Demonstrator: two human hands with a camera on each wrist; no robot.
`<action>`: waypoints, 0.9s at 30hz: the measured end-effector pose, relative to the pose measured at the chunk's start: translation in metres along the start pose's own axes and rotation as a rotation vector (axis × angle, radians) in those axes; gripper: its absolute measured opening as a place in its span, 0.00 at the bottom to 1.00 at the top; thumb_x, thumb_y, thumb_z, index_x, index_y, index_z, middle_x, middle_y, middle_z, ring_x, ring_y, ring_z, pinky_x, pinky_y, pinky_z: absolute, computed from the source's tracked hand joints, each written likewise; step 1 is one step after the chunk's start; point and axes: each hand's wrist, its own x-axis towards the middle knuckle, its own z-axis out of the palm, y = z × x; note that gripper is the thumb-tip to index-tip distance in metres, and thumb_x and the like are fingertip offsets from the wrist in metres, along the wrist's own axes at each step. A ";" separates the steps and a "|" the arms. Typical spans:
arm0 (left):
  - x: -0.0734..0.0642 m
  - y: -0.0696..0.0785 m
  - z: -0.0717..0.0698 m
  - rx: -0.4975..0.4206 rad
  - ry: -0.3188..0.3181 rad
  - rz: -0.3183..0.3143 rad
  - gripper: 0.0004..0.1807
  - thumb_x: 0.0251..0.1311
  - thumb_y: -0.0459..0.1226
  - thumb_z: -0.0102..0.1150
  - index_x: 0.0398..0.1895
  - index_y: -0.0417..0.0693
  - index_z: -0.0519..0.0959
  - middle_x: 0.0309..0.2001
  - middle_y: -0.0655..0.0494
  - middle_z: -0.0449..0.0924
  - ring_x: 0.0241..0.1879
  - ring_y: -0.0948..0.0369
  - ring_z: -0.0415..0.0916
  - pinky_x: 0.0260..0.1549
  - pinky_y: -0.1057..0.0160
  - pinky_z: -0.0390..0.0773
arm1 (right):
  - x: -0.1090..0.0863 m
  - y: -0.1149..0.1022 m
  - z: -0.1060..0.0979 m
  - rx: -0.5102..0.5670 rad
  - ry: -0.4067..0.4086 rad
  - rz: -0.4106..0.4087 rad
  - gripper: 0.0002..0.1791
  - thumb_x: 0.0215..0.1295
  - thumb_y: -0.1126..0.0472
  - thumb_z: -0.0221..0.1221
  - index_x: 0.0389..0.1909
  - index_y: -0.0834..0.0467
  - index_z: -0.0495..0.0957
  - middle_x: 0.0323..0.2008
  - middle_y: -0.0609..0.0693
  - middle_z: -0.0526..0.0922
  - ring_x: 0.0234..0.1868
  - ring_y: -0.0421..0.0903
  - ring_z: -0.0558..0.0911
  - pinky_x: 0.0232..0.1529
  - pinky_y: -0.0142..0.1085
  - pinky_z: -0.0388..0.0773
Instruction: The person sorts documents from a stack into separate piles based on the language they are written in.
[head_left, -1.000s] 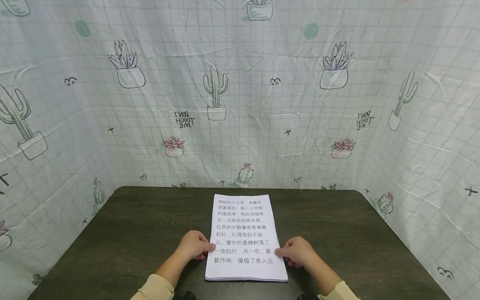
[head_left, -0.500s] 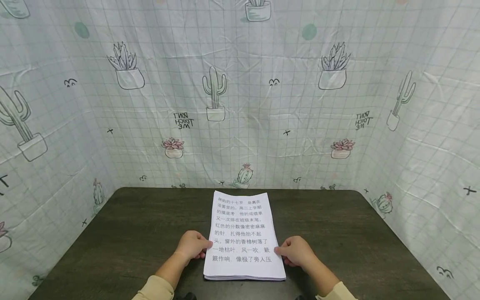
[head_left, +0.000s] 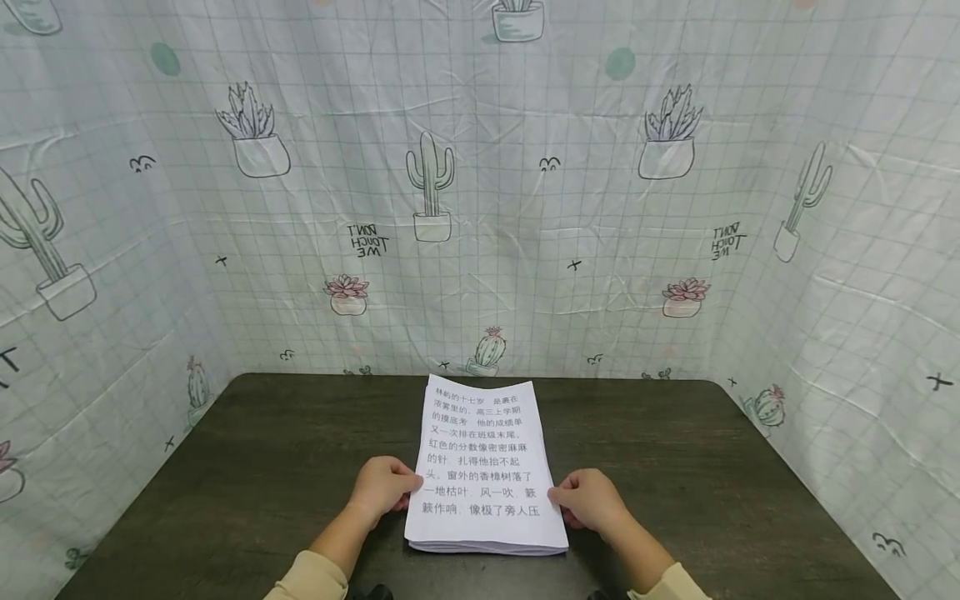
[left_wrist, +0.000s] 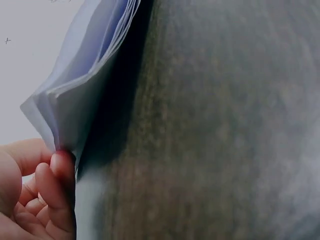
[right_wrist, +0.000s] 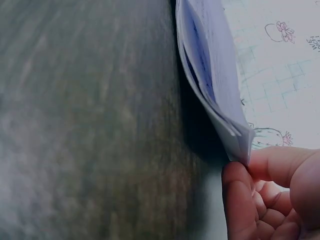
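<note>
Backdrop (head_left: 525, 208): thin creased cloth on three sides, pale grid print with cacti, potted succulents and mirrored lettering; cut off at the top and both sides of the head view.
Tabletop (head_left: 262, 467): dark, matt, fine woodgrain, rounded far corners; near edge out of frame; blurred to streaks in both wrist views (left_wrist: 215, 125).
Paper stack (head_left: 480, 467): white rectangular sheets, top sheet printed with large black Chinese characters; at the middle of the tabletop near its front edge, turned slightly off square; far end curled upward, near end low over the surface.
Stack, wrist views: side edges lifted clear of the wood with dark shadow beneath (left_wrist: 85, 85); sheets fanned into separate thin layers (right_wrist: 215, 85); printed face not visible here; contact of the near end with the tabletop hard to judge.
Left hand (head_left: 384, 487): grip clamped on the left edge of the stack, thumb on top, fingers curled under; in the wrist view, fingertips (left_wrist: 60, 165) pressed to the sheet edges.
Right hand (head_left: 592, 500): grip clamped on the right edge, thumb on top, fingers tucked beneath; in the wrist view, thumb and forefinger (right_wrist: 240, 185) pinching the corner of the layers.
Sleeves (head_left: 307, 575): beige fabric, cut off at the bottom edge.
Sheet count: too fine to tell.
</note>
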 end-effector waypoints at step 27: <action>0.005 0.002 0.003 0.019 -0.033 0.044 0.18 0.49 0.27 0.63 0.46 0.31 0.82 0.30 0.51 0.81 0.25 0.62 0.73 0.22 0.66 0.77 | 0.012 0.004 0.004 0.101 -0.082 0.050 0.30 0.59 0.64 0.64 0.63 0.68 0.71 0.31 0.54 0.79 0.27 0.45 0.78 0.24 0.37 0.79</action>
